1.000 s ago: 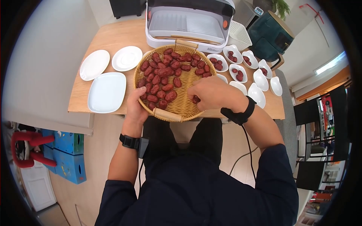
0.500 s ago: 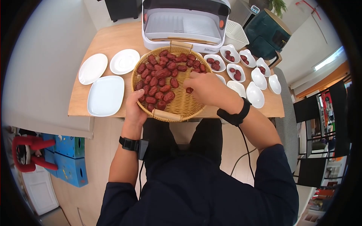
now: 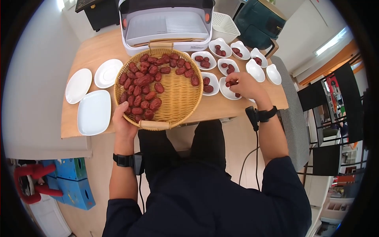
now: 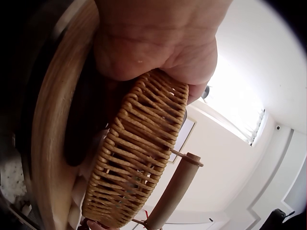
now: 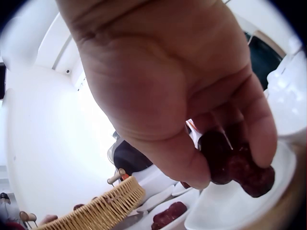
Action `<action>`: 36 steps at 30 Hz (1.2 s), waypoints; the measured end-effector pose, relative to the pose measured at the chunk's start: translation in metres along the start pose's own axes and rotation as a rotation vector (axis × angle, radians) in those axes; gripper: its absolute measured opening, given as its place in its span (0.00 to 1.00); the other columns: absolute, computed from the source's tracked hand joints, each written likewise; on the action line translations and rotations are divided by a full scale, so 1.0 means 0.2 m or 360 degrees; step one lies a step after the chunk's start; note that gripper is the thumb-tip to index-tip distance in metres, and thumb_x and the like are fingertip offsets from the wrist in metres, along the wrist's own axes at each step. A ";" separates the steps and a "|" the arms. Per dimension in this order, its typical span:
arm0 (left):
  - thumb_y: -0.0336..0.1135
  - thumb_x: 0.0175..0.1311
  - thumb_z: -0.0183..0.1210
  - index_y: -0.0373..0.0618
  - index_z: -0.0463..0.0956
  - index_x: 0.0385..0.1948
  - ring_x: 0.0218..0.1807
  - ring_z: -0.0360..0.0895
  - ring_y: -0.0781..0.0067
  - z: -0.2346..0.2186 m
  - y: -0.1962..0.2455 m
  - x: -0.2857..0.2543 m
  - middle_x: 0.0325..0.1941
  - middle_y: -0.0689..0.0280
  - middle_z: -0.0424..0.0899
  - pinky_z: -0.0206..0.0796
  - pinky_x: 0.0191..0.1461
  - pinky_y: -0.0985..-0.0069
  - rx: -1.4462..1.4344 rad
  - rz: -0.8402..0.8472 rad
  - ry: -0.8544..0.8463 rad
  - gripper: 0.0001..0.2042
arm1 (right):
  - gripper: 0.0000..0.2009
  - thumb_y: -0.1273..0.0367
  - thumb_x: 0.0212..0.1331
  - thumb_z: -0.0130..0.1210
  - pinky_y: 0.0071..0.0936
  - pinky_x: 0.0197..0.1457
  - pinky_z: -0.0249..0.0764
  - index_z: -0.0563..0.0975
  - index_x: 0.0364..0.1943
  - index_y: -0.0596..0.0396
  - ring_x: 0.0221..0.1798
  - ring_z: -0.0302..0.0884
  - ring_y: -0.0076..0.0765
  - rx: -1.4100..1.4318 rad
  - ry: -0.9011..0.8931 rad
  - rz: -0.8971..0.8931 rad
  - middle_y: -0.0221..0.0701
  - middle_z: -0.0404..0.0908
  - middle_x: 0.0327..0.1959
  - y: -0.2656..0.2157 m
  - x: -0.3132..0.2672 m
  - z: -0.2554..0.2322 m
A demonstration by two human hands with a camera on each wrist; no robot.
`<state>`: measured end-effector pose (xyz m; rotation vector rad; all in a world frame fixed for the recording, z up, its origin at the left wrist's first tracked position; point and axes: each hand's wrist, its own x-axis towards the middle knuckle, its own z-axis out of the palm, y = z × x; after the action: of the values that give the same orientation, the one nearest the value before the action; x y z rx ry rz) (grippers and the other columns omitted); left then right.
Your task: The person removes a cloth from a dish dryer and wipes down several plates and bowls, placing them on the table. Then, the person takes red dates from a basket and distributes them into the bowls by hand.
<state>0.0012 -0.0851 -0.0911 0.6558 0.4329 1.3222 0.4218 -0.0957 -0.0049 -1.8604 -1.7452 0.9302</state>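
Note:
My left hand (image 3: 124, 121) grips the near left rim of a round wicker basket (image 3: 179, 100), thumb over the edge. In the left wrist view the palm lies against the woven wall (image 4: 134, 143). Dried red dates (image 3: 141, 81) cover the basket's left and far sides, leaving weave bare at the near right. Between thumb and fingers, my right hand (image 3: 252, 87) pinches red dates (image 5: 252, 175) over a white bowl (image 3: 226, 91). One date (image 3: 237, 95) shows within that bowl. Beside it, another white bowl (image 3: 213, 80) holds dates.
Further white bowls (image 3: 255, 71) stand at the right, several with dates. White plates (image 3: 94, 112) lie at the left. Behind the basket are a white lidded rack (image 3: 166, 27) with chopsticks, a perforated white basket (image 3: 226, 25) and a green appliance (image 3: 256, 21).
My right hand has left the basket with dates and moved right, over a white bowl. The left hand keeps its hold on the basket. The head view has turned rightward.

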 end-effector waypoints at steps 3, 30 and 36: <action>0.37 0.67 0.53 0.33 0.59 0.74 0.74 0.70 0.52 0.01 0.00 -0.01 0.75 0.50 0.69 0.61 0.79 0.56 -0.0018 0.0003 -0.0041 0.33 | 0.15 0.75 0.55 0.62 0.29 0.43 0.81 0.85 0.49 0.58 0.36 0.83 0.32 -0.0419 0.0091 -0.0046 0.34 0.86 0.36 -0.01 0.01 0.07; 0.33 0.68 0.53 0.30 0.61 0.71 0.70 0.75 0.53 -0.01 0.01 0.00 0.71 0.49 0.73 0.66 0.76 0.56 -0.0166 -0.0061 -0.0090 0.30 | 0.21 0.62 0.53 0.69 0.46 0.57 0.78 0.82 0.52 0.48 0.56 0.78 0.49 -0.1023 0.0056 -0.1137 0.37 0.78 0.50 -0.74 0.23 0.62; 0.32 0.68 0.53 0.30 0.61 0.71 0.69 0.75 0.54 0.00 0.02 0.00 0.71 0.49 0.73 0.68 0.75 0.56 -0.0130 -0.0044 -0.0081 0.30 | 0.18 0.63 0.50 0.69 0.46 0.55 0.79 0.83 0.47 0.50 0.54 0.78 0.50 -0.1015 0.0077 -0.1264 0.39 0.77 0.48 -0.73 0.25 0.62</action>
<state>-0.0023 -0.0850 -0.0890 0.6121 0.3439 1.2873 0.2298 -0.0456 0.0032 -1.2204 -2.6274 0.0137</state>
